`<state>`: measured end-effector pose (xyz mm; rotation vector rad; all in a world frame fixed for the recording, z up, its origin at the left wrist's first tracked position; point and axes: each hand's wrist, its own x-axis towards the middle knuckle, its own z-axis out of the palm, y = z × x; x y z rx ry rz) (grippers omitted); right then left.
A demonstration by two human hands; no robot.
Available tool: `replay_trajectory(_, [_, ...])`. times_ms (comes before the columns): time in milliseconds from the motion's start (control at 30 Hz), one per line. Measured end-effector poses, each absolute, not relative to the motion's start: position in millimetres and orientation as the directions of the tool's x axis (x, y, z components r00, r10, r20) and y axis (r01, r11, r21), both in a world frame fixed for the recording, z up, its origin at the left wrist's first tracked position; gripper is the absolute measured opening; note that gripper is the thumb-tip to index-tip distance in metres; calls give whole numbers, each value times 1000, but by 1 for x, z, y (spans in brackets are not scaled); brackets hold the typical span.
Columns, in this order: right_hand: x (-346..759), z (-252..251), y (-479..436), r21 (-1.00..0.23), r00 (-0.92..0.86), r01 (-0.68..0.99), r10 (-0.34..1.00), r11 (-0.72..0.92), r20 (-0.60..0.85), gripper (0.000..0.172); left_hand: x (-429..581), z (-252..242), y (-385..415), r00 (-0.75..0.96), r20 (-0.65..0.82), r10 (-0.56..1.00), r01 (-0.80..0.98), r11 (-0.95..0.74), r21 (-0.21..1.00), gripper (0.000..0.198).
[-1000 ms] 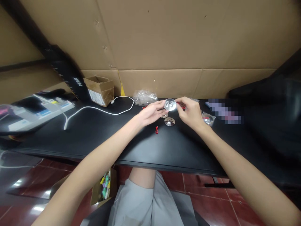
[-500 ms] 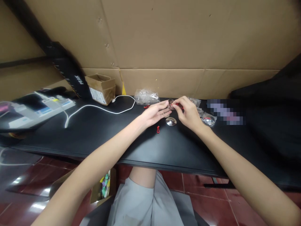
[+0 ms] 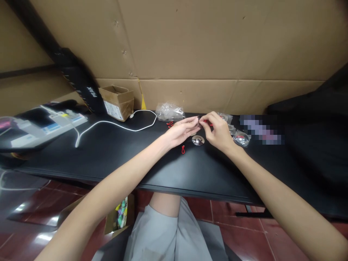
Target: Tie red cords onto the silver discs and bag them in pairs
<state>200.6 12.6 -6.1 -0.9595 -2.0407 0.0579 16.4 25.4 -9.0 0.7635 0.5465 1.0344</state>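
Over the black table, my left hand grips a small metal finger cymbal by its rim, mostly hidden behind the fingers. Thumb and forefinger of my right hand pinch together at the cymbal's centre; a bit of red cord shows there, but what the tips grip is too small to be sure of. Just below the hands, a second shiny finger cymbal lies on the tabletop. To its left rests a red cord loop. More red cord loops lie behind my left hand.
Clear plastic bags lie at the back, near a small open cardboard box. Bagged cymbals are right of my right hand. A white cable runs to a power strip. A black covered shape stands far right.
The held cymbal has turned more edge-on, and less of its face shows. My right fingertips stay at its centre. Both hands have barely moved.
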Motion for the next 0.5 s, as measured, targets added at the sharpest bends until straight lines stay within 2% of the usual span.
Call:
replay_trajectory(333, [205,-1,12,-506,-223,503,671,700,707,14,14,-6,26,464,-50,884,-550,332,767,13])
replay_trajectory(500, [205,-5,18,-605,-171,360,688,710,705,17,14,-8,26,454,-19,891,-528,286,800,10])
